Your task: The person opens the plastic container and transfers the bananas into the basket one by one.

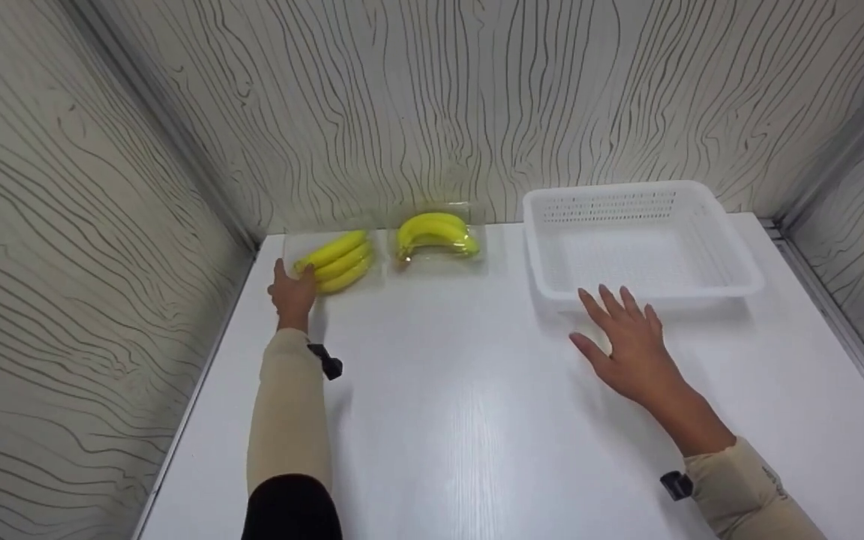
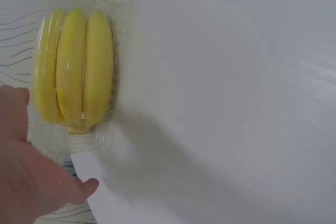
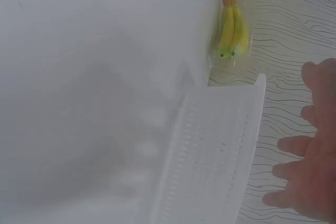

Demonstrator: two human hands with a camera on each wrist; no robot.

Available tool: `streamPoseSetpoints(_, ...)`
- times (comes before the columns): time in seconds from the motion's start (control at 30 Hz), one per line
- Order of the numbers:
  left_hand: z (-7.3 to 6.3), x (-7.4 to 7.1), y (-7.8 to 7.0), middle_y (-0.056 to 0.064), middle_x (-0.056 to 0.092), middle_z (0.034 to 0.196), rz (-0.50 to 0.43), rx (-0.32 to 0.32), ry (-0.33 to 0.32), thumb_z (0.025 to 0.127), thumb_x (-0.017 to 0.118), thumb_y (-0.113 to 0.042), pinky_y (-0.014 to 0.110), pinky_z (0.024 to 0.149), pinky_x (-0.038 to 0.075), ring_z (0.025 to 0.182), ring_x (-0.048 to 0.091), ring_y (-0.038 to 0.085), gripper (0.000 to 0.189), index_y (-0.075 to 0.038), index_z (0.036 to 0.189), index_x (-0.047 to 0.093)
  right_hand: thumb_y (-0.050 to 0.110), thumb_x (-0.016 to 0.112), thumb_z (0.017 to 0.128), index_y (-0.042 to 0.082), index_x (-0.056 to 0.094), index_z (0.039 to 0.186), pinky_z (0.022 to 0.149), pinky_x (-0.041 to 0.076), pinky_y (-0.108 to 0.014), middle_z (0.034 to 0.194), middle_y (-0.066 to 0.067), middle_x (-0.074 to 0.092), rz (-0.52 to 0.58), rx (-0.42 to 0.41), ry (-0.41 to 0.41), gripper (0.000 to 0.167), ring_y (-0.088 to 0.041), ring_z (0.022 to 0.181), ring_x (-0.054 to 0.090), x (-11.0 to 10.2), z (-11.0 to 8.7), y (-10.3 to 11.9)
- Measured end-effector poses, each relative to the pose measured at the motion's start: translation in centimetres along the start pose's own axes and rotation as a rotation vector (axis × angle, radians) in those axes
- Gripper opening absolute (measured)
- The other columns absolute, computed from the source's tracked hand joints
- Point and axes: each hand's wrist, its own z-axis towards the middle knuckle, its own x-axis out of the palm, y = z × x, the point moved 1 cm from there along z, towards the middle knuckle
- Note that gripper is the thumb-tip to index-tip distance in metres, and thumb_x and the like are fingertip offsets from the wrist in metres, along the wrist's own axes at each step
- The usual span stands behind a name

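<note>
Several yellow bananas [image 1: 338, 264] lie in a clear plastic clamshell pack at the back left of the table. My left hand [image 1: 293, 296] is at the near left end of this pack with its fingers spread. In the left wrist view, thumb and fingers stand apart beside the clear pack [image 2: 86, 141]; whether any finger touches it I cannot tell. My right hand [image 1: 631, 360], fingers spread and holding nothing, hovers by the front rim of a white plastic basket [image 1: 649, 292]. In the right wrist view the slotted basket wall [image 3: 215, 145] shows beside the fingers.
A second clear pack with bananas [image 1: 436, 232] lies between the first pack and the basket, against the back wall [image 1: 432, 112]. Wood-patterned panels also stand left and right of the white table [image 1: 432, 390]. Nothing lies inside the basket.
</note>
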Motion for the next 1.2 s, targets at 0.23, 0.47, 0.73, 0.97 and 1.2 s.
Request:
streamPoseSetpoints(0.23,0.1,0.2,-0.1,0.020,0.026,0.174,-0.176,0.008,-0.082,0.107,0.044,-0.035,0.049,0.134,0.026,0.161,0.025,0.038,0.069,-0.019,0.172,0.024,0.036,0.068,0.105,0.015,0.049,0.161,0.119,0.038,-0.074,0.162,-0.023,0.052,0.062,-0.119,-0.010,0.062,-0.048,0.153,0.045,1.4,-0.3,0.8)
streamPoseSetpoints(0.47,-0.1,-0.6,-0.4,0.015,0.032,0.174,-0.186,-0.059,-0.123,0.109,0.039,-0.035,0.049,0.134,0.025,0.161,0.024,0.036,0.063,-0.019,0.169,0.032,0.041,0.063,0.108,0.015,0.052,0.159,0.123,0.041,-0.062,0.160,-0.015,0.057,0.191,-0.058,0.121,0.059,-0.041,0.151,0.051,4.7,0.9,2.1)
streamPoseSetpoints(0.73,-0.7,-1.0,-0.5,0.016,0.033,0.174,-0.164,-0.078,-0.105,0.107,0.037,-0.033,0.053,0.134,0.022,0.161,0.025,0.040,0.062,-0.021,0.168,0.036,0.046,0.056,0.110,0.022,0.044,0.164,0.130,0.034,-0.060,0.166,-0.013,0.051,0.290,0.015,0.276,0.061,-0.040,0.156,0.044,8.8,3.7,4.8)
streamPoseSetpoints(0.97,-1.4,-1.7,0.1,0.014,0.032,0.174,-0.094,-0.120,-0.081,0.110,0.029,-0.038,0.053,0.134,0.023,0.162,0.022,0.039,0.061,-0.022,0.169,0.034,0.046,0.056,0.109,0.023,0.039,0.167,0.131,0.033,-0.058,0.168,-0.013,0.048,0.313,0.009,0.321,0.065,-0.040,0.157,0.043,10.5,5.2,7.5)
streamPoseSetpoints(1.2,-2.9,-2.4,1.5,0.032,0.053,0.154,0.192,-0.022,-0.196,0.111,0.018,-0.030,0.060,0.121,0.036,0.144,0.042,0.051,0.063,0.002,0.150,0.055,0.044,0.057,0.109,0.020,0.037,0.168,0.131,0.034,-0.056,0.168,-0.013,0.047,0.341,-0.052,0.334,0.066,-0.038,0.157,0.044,11.1,5.3,9.1)
